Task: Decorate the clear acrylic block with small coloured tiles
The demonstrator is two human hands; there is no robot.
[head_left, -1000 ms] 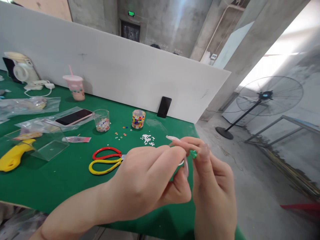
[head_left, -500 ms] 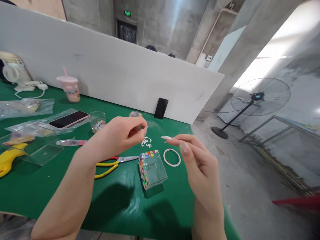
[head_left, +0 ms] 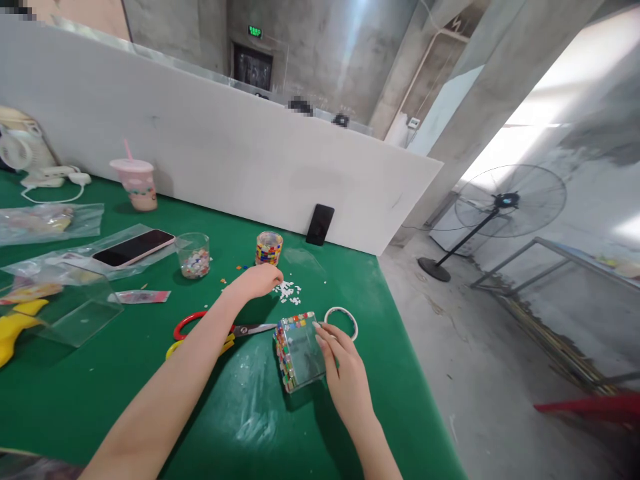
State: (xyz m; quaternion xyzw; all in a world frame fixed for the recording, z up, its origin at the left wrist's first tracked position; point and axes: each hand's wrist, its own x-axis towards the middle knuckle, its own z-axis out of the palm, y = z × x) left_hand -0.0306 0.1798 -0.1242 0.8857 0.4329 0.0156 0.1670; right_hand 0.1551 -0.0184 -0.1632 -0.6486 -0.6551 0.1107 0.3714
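Observation:
My left hand (head_left: 260,280) reaches to the edge of a scatter of small white bits (head_left: 289,291), its fingers bent together; whatever is in the fingertips is too small to make out. My right hand (head_left: 345,363) is over the right side of a clear plastic box (head_left: 306,360), with fingertips and thumb close together at its upper face. I cannot tell what they pinch, if anything. Colourful mosaic tiles (head_left: 284,363) cover the box's left side and top edge. Behind the right fingers lies a white ring-shaped roll (head_left: 341,309), partly hidden. Scissors (head_left: 253,329) lie partly beneath my left forearm.
A tile-covered round jar (head_left: 269,248) and a clear cup of tiles (head_left: 194,260) stand behind. Farther left are a pink phone (head_left: 134,248), plastic bags (head_left: 50,220), a drink cup (head_left: 137,183) and a clear case (head_left: 83,310). A black phone (head_left: 320,224) leans on the white partition (head_left: 240,153).
My left hand has lowered to the white bits, uncovering the round jar. My right hand has moved left and down from beside the white ring onto the clear box.

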